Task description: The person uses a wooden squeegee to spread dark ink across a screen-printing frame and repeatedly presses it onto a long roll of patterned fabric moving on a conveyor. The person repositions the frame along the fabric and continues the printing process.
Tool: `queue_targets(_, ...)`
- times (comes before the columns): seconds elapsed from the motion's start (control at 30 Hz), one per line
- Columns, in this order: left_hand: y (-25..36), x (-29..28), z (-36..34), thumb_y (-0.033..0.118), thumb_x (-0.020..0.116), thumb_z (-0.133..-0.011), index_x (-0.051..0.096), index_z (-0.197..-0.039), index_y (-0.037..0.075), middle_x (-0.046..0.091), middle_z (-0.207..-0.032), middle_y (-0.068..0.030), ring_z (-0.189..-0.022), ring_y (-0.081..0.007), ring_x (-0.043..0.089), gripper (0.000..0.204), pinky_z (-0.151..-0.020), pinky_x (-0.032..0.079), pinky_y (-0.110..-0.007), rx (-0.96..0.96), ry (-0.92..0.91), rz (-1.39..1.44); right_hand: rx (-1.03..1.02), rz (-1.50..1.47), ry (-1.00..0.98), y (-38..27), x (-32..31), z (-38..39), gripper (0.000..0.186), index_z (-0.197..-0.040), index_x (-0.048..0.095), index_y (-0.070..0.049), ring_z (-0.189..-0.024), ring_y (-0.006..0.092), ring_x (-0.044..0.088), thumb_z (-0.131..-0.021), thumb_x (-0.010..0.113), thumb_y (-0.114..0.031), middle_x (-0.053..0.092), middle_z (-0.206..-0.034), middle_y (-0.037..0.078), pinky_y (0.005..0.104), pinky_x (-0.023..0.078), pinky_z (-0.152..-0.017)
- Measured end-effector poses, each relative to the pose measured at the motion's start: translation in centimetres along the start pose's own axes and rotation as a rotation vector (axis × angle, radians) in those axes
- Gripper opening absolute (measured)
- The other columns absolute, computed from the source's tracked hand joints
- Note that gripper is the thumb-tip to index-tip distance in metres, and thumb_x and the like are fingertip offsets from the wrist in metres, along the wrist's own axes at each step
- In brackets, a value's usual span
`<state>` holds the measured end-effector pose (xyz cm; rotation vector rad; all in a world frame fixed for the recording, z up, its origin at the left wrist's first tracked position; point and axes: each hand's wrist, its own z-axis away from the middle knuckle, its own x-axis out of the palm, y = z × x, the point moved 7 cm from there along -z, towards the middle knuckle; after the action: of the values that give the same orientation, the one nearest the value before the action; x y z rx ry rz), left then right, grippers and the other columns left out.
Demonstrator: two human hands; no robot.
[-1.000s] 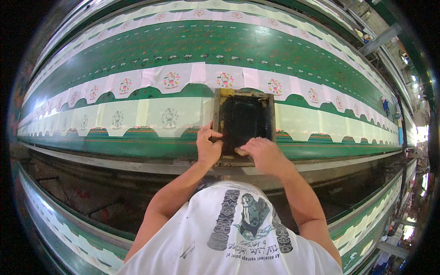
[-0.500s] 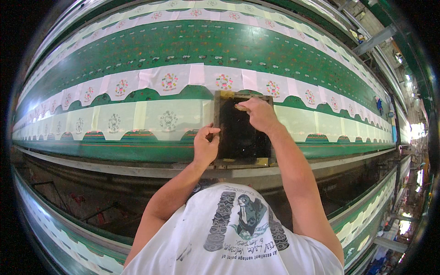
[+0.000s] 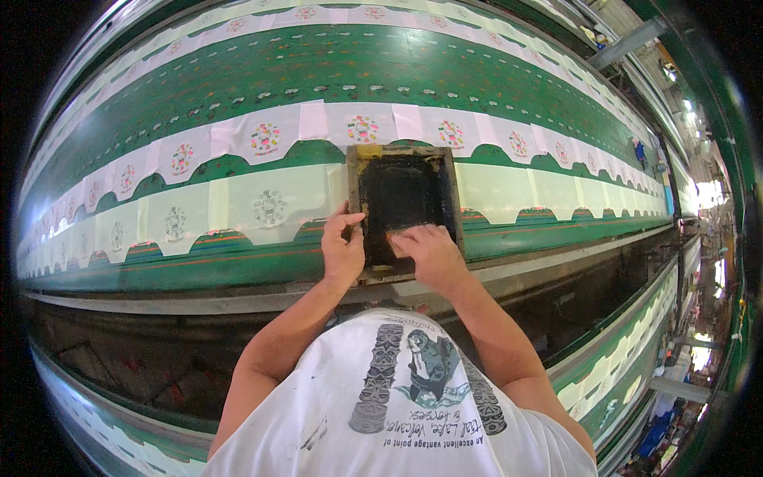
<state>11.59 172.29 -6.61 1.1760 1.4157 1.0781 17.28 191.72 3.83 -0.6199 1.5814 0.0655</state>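
A small printing screen (image 3: 453, 187) with a worn wooden frame and dark mesh lies on the pale fabric strip of the near green table. My left hand (image 3: 343, 248) is closed at the left rail of this frame, its curled fingers and thumb against the wood. In my right hand (image 3: 433, 253) is a squeegee (image 3: 395, 243), gripped near the lower end of the mesh; only a small tan part of it shows, and its blade is hidden. Left of the screen, the pale fabric pieces (image 3: 302, 203) carry grey outline prints. Pieces to its right look plain.
Beyond the screen runs a row of pinkish-white fabric pieces (image 3: 397, 127) with coloured prints. The long green table (image 3: 238, 274) has a metal rail (image 3: 509, 278) along its near edge. Another table (image 3: 616, 374) with fabric stands behind me at the lower right.
My right hand has drawn the squeegee from the far end of the screen down to its near end. My left hand stays at the frame's left side. The whole view has shifted slightly.
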Motion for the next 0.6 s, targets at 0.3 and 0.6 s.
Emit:
queue_targets(0.3,1.6,0.4,0.4,-0.005,0.078,-0.081,0.079,-0.122,0.01,0.064,-0.157,-0.0246,-0.147,-0.0416,0.06,0.045,-0.125,0.045,-0.047,0.037,-0.056,-0.32,0.065,-0.132,0.0,-1.8,-0.8,3.4,0.049,-0.133,0.078,-0.012,-0.124,0.0346,0.065,-0.084,0.082,-0.011,0.07,-0.128,0.009,0.0504,0.051,-0.106)
queue_targets(0.6,4.3,3.3,1.0,-0.015,0.074,-0.073,0.078,-0.104,0.007,0.062,-0.16,-0.0244,-0.147,-0.0404,0.057,0.038,-0.125,0.042,-0.047,0.07,-0.015,-0.208,0.453,-0.375,0.467,8.8,-2.9,11.5,0.039,-0.134,0.077,-0.005,-0.137,0.0382,0.064,-0.096,0.085,-0.011,0.071,-0.141,0.018,0.0478,0.05,-0.118)
